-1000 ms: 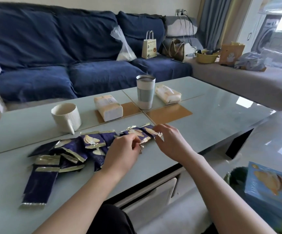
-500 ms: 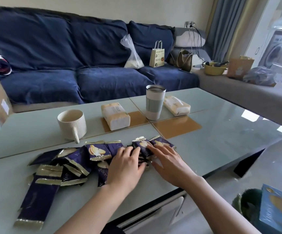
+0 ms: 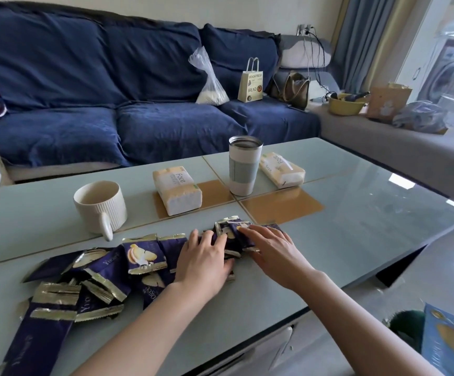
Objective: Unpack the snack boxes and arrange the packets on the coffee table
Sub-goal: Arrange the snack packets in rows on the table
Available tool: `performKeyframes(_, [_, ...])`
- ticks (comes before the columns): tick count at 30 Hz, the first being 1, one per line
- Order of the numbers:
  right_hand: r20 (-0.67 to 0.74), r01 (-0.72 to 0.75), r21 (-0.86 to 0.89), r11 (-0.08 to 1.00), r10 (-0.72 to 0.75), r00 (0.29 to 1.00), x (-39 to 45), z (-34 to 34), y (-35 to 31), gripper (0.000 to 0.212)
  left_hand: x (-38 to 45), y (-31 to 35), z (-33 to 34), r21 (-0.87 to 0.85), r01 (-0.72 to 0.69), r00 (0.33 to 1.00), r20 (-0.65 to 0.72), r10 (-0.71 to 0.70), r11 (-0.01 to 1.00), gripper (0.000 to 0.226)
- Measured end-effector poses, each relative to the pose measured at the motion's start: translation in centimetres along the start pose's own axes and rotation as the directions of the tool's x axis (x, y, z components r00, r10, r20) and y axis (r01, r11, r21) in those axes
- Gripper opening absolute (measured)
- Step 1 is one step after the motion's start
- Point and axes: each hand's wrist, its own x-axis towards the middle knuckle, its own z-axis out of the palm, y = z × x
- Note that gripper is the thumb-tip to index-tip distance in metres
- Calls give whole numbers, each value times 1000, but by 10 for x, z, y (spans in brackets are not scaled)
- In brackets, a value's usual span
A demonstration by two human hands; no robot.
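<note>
Both my hands lie flat on the packets, with no grip taken: my left hand (image 3: 202,260) has its fingers straight and spread a little, pressing down on the middle of the row, and my right hand (image 3: 270,249) rests just beside it with straight fingers laid over the packets at the row's right end. Nothing is pinched or lifted in either one.

The purple and gold snack packets (image 3: 141,256) lie in an overlapping row along the near part of the pale glass counter (image 3: 356,213), running from my hands out to the left, where they pile up more loosely.

Behind the row stands a ribbed cream mug (image 3: 99,206), a tissue pack (image 3: 177,189) on a tan inlay, a tumbler (image 3: 244,165), and a second tissue pack (image 3: 281,169) just behind it. A blue snack box (image 3: 449,346) shows at the lower right, off the counter. A navy sofa (image 3: 111,85) runs beyond.
</note>
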Motion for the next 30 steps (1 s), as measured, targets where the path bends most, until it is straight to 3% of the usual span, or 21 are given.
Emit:
performKeyframes(7, [-64,-45,108,993,53,997,20,-6,25,41,32,-2,4,-79,-11,1000,-8,10,997,58])
performKeyframes(13, [-183,-172,354,919,248,951,46,-18,40,38,65,8,11,-70,52,998,29,-50,996,58])
performKeyframes(19, [-124,-134,205,969,161,979,69,-16,62,45,90,12,14,-127,63,983,180,-39,990,65])
performKeyframes(24, [10,50,53,997,-51,999,75,-7,75,51,88,10,1,-210,83,978,206,-39,974,87])
performKeyframes(28, [65,46,92,995,-53,997,79,-6,70,57,73,2,-7,-82,62,945,325,-32,995,88])
performKeyframes(30, [47,9,53,999,-12,999,80,-5,67,53,67,-1,-10,-22,22,953,303,-14,1000,79])
